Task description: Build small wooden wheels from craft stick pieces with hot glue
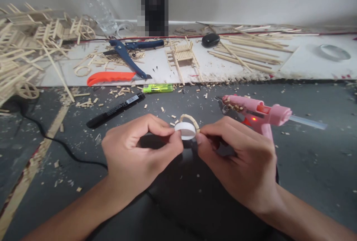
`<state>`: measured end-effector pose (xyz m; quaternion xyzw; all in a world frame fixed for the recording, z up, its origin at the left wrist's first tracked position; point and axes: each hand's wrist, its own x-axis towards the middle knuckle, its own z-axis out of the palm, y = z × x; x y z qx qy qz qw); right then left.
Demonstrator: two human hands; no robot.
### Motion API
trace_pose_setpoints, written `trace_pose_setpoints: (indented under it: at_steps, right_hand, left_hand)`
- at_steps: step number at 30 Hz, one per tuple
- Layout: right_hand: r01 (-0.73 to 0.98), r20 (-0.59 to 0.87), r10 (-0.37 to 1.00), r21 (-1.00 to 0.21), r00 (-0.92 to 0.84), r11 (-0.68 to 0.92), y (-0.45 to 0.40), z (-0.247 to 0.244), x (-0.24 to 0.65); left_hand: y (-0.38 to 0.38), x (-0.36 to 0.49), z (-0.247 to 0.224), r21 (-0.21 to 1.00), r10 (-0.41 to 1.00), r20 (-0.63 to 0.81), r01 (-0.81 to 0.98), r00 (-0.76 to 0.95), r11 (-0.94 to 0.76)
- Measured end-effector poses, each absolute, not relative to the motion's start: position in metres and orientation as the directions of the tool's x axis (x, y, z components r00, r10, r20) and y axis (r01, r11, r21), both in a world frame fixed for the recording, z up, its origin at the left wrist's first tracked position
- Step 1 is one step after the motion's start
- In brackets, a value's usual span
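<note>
My left hand (142, 146) is closed in a pinch on a small white ring (189, 134), which could also be a shallow cap. Curving over the ring's far side is an arc of short wooden stick pieces (192, 119). Between thumb and forefinger, my right hand (241, 157) grips the arc's right end, close against the ring. Whether the arc's left end touches the ring is hard to see. Just beyond my right hand stands a pink glue gun (251, 108) with a lit orange light and a glue stick in its back.
A black marker (115, 110), green lighter (158, 88), orange cutter knife (111, 78) and blue cutter (125, 57) lie beyond my left hand. A small stick chair (184, 55) and loose sticks (248, 51) sit farther back. Stick models (50, 29) crowd the left. A black cable (65, 148) crosses the table.
</note>
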<state>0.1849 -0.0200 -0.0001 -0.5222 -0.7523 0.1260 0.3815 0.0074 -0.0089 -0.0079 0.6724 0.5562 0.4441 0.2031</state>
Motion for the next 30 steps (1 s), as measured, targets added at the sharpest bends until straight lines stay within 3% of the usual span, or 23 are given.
trace_pose_setpoints:
  at_steps: [4, 8, 14, 20, 23, 27, 30]
  right_hand:
    - [0.696, 0.444, 0.883, -0.585, -0.154, 0.416, -0.022, -0.001, 0.185]
    - [0.695, 0.459, 0.88, -0.595, -0.117, 0.403, -0.02, 0.0, 0.185]
    - [0.663, 0.442, 0.89, -0.634, -0.111, 0.398, -0.021, 0.001, 0.189]
    - [0.512, 0.337, 0.936, -0.79, -0.097, 0.338, -0.026, 0.003, 0.19]
    - [0.431, 0.299, 0.95, -0.848, -0.095, 0.31, -0.027, 0.004, 0.19]
    - [0.39, 0.26, 0.958, -0.875, -0.123, 0.287, -0.028, 0.006, 0.191]
    - [0.361, 0.249, 0.955, -0.886, -0.16, 0.292, -0.028, 0.005, 0.192]
  left_hand:
    - [-0.009, 0.003, -0.007, 0.707, 0.885, 0.466, 0.593, 0.02, -0.386]
    - [-0.005, -0.006, -0.007, 0.681, 0.889, 0.457, 0.649, -0.016, -0.339]
    - [0.017, -0.017, -0.001, 0.75, 0.886, 0.446, 0.593, -0.125, -0.294]
    - [0.036, -0.029, -0.004, 0.597, 0.956, 0.292, 0.78, 0.007, -0.188]
    - [0.033, -0.027, -0.003, 0.547, 0.939, 0.328, 0.791, 0.098, -0.274]
    - [0.018, -0.016, 0.007, 0.739, 0.915, 0.346, 0.542, 0.206, -0.401]
    - [0.008, -0.006, 0.01, 0.901, 0.933, 0.201, 0.318, 0.298, -0.295]
